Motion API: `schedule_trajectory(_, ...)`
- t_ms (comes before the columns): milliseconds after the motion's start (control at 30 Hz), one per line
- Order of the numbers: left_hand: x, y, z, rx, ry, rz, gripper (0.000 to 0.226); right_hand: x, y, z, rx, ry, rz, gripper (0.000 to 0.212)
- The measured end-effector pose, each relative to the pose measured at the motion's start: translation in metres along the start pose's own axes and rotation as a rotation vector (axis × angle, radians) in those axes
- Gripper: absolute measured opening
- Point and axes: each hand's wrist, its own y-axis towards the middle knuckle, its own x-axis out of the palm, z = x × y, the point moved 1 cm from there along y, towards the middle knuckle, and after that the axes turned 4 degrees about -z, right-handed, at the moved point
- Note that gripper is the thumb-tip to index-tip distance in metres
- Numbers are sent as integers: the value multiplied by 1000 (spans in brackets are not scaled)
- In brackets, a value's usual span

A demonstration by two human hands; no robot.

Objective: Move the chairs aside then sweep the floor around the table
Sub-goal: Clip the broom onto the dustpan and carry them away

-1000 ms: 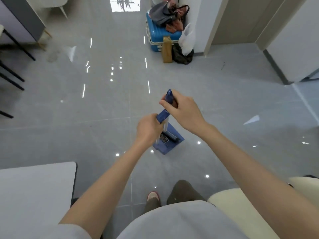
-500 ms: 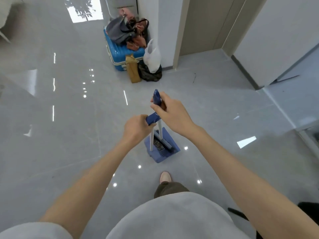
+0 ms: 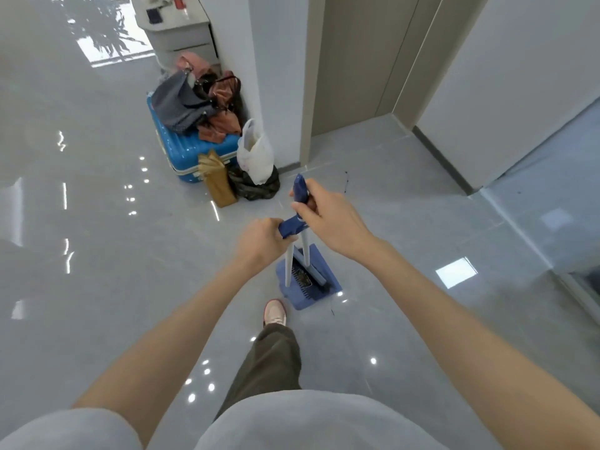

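A blue dustpan [image 3: 319, 289] hangs just over the grey tiled floor, with a broom head [image 3: 316, 280] lying inside it. Two pale poles rise from them to blue handles. My left hand [image 3: 259, 243] grips the lower blue handle [image 3: 290, 227]. My right hand [image 3: 328, 212] grips the upper blue handle [image 3: 300, 190], held upright just above the left. Which handle belongs to the broom and which to the dustpan I cannot tell. No table or chair is in view.
A blue suitcase [image 3: 181, 147] piled with bags [image 3: 181, 102] stands ahead by a white pillar [image 3: 276, 76], with a brown paper bag [image 3: 216, 180] and a white plastic bag [image 3: 255, 154] beside it. A door recess [image 3: 357, 60] lies right of the pillar. My foot [image 3: 275, 311] steps beside the dustpan.
I have turned right and walked toward the suitcase and pillar. The table corner and cream chair have dropped out of view. Both hands keep their grip on the handles.
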Motion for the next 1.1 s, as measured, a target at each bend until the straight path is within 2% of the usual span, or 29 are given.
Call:
schedule_trajectory(167, -21, 112, -1, 73, 67, -76, 25, -29, 88, 26, 110, 46, 39, 21)
schedule_trajectory(400, -66, 275, 21, 207, 138, -88, 28, -88, 220, 62, 250, 57, 94, 22)
schedule_trajectory(667, -93, 436, 45, 340, 353, -170, 32, -130, 339, 130, 291, 42, 104, 21)
schedule_trajectory(800, -93, 496, 54, 278, 432, -245, 32, -147, 382, 161, 288, -74, 68, 24)
schedule_trajectory(900, -102, 553, 67, 297, 556, -204, 26, -171, 424, 181, 273, -155, 93, 27)
schedule_trajectory(1000, -109, 597, 72, 352, 670, -170, 9, -184, 460, 193, 292, -140, 95, 28)
schedule_trajectory(1100, -117, 630, 75, 400, 702, -176, 12, -192, 489, 201, 302, -124, 100, 28)
